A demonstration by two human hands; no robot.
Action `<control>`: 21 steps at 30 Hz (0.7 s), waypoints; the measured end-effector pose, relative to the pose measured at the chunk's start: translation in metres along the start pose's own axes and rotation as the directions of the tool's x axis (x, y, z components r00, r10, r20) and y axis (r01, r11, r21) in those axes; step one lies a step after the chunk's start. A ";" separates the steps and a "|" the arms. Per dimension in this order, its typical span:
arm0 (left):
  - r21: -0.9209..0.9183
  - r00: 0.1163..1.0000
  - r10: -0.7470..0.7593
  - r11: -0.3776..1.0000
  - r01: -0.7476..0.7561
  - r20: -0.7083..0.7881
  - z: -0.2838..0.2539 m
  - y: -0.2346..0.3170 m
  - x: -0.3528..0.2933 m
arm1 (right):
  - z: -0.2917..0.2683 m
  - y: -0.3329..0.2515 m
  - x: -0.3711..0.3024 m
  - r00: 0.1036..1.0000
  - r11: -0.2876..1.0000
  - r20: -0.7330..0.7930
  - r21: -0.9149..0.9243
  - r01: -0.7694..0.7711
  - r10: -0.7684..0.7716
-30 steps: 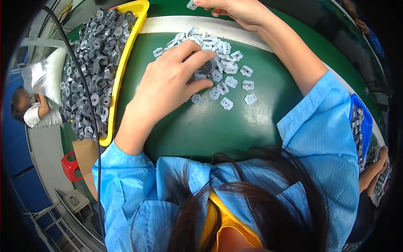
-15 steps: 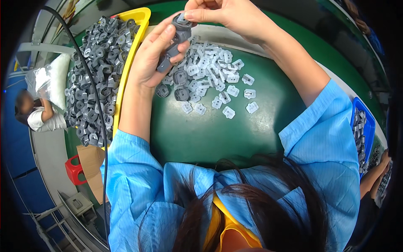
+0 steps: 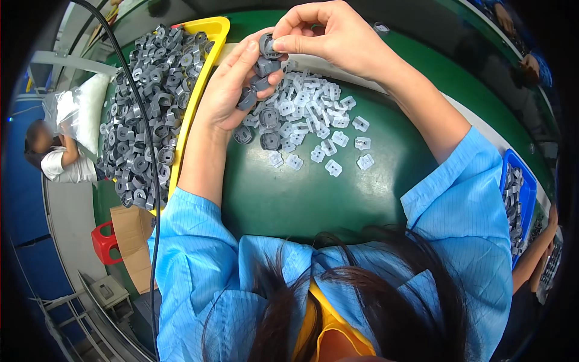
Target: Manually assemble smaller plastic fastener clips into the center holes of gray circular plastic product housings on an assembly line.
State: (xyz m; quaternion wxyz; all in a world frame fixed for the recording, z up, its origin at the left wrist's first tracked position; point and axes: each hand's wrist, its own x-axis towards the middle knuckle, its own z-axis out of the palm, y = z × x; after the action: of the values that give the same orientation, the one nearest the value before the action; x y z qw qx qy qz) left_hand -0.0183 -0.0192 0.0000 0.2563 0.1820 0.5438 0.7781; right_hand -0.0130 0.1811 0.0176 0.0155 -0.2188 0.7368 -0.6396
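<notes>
Watching from beside the bench, I see two bare hands working over the far left part of the green surface (image 3: 313, 205). The left hand (image 3: 232, 84) grasps a short row of grey parts (image 3: 266, 65), four by my count, with fingers curled around them and thumb beside the end part (image 3: 266, 43). The right hand (image 3: 329, 45) has thumb and forefinger drawn together at that part's ring; whether they pinch anything small there, I cannot tell.

To do this well, I'd say, the left grip should hold the ring steady, the right thumb should press squarely rather than at a slant, and the other three should stay snug in the palm.

As for numbers, three loose grey parts (image 3: 269, 116) lie on the surface, at the left side of a pile of clear pieces (image 3: 310, 99) near the far edge. That pile overlaps too much to count; three pieces lie in a line out to its right. One yellow bin (image 3: 218, 37) stands along the left edge, its heaped grey parts (image 3: 160, 84) beyond counting. One blue bin (image 3: 529, 196) sits out by the right edge, also holding many.
</notes>
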 end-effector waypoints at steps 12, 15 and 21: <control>0.583 0.942 0.306 0.794 -0.172 -0.139 0.020 -0.009 -0.002 | -0.008 0.001 0.001 0.974 0.963 -0.010 0.151 -0.221 0.225; 0.801 0.832 0.555 0.492 -0.340 0.012 0.017 -0.010 0.001 | -0.009 0.006 -0.001 0.942 0.879 0.107 0.339 -0.335 0.318; 0.837 0.832 0.546 0.406 -0.367 0.100 0.012 -0.005 -0.002 | -0.001 -0.017 -0.009 0.996 0.977 0.018 -0.196 -0.081 0.086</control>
State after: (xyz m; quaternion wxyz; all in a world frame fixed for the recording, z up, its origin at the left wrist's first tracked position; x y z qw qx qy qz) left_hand -0.0090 -0.0101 -0.0007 -0.1372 0.3475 0.7939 0.4798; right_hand -0.0001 0.1833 0.0316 0.0306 -0.1967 0.8043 -0.5599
